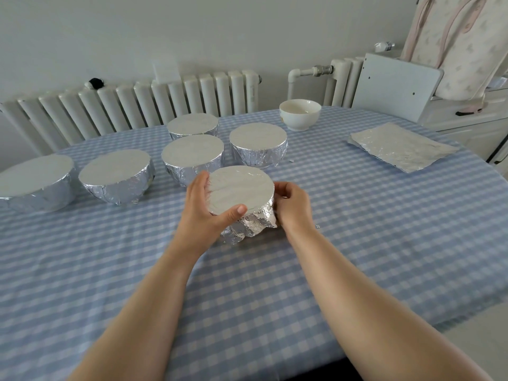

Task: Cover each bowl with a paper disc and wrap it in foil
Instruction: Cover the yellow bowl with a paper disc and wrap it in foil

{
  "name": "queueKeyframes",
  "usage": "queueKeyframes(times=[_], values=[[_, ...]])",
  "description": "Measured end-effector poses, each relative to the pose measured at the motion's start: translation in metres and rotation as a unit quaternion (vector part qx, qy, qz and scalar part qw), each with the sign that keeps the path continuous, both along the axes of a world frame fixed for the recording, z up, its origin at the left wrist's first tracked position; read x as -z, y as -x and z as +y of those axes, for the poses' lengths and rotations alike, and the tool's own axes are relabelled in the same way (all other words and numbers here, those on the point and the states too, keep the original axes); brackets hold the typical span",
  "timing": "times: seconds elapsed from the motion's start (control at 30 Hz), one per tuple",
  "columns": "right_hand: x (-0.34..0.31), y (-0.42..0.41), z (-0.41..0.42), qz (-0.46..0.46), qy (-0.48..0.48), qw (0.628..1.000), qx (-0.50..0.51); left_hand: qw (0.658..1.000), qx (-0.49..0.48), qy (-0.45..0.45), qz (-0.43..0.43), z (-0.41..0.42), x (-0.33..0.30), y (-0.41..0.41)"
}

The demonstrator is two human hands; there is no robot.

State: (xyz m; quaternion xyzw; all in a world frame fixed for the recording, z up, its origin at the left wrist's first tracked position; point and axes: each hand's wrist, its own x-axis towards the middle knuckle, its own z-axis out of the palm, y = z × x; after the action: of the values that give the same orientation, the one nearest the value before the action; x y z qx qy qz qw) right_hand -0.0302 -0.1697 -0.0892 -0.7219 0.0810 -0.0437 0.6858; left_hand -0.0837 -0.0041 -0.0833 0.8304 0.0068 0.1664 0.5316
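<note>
1. Centre stage: a foil-wrapped bowl sits on the counter, near the middle, its top smooth and flat, foil crumpled down its sides.
2. The left hand cups its left side, thumb lying across the near rim and fingers curled round the far edge, gripping it.
3. The right hand is pressed to the bowl's right side, its fingers curled in against the crinkled foil there.
4. Just behind, five finished wrapped bowls stand in a loose cluster stretching to the left edge of the counter.
5. Further back, one bare white bowl stands uncovered and apart from the rest.
6. Off to the right, a flat foil sheet lies on the blue checked cloth, well apart from the hands.
7. Behind the counter, a white radiator runs along the wall.
</note>
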Motion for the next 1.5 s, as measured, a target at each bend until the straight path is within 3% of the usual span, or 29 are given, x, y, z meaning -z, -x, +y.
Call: queueKeyframes(times=[0.17, 0.6, 0.7, 0.83, 1.0, 1.17, 1.5], values=[[-0.008, 0.011, -0.007, -0.082, -0.055, 0.992, 0.081, 0.999, -0.024, -0.032, 0.003, -0.007, -0.005, 0.004], [-0.015, 0.026, -0.002, -0.105, -0.007, 0.994, -0.002, 0.984, -0.113, -0.135, 0.036, -0.035, -0.013, 0.027], [-0.013, 0.027, -0.002, -0.106, 0.009, 0.994, -0.011, 0.976, -0.140, -0.164, 0.007, -0.026, -0.012, 0.023], [-0.012, 0.028, -0.003, -0.101, -0.031, 0.994, -0.019, 0.969, -0.083, -0.231, -0.039, -0.016, -0.014, 0.017], [-0.011, 0.029, 0.002, -0.103, -0.033, 0.994, 0.004, 0.971, 0.010, -0.235, 0.043, -0.007, -0.025, 0.015], [-0.006, 0.033, 0.006, -0.069, -0.063, 0.995, 0.025, 0.972, 0.001, -0.229, 0.048, -0.009, -0.025, 0.019], [-0.008, 0.036, 0.011, -0.074, -0.104, 0.992, 0.013, 0.993, -0.011, -0.109, 0.049, -0.010, -0.026, 0.019]])
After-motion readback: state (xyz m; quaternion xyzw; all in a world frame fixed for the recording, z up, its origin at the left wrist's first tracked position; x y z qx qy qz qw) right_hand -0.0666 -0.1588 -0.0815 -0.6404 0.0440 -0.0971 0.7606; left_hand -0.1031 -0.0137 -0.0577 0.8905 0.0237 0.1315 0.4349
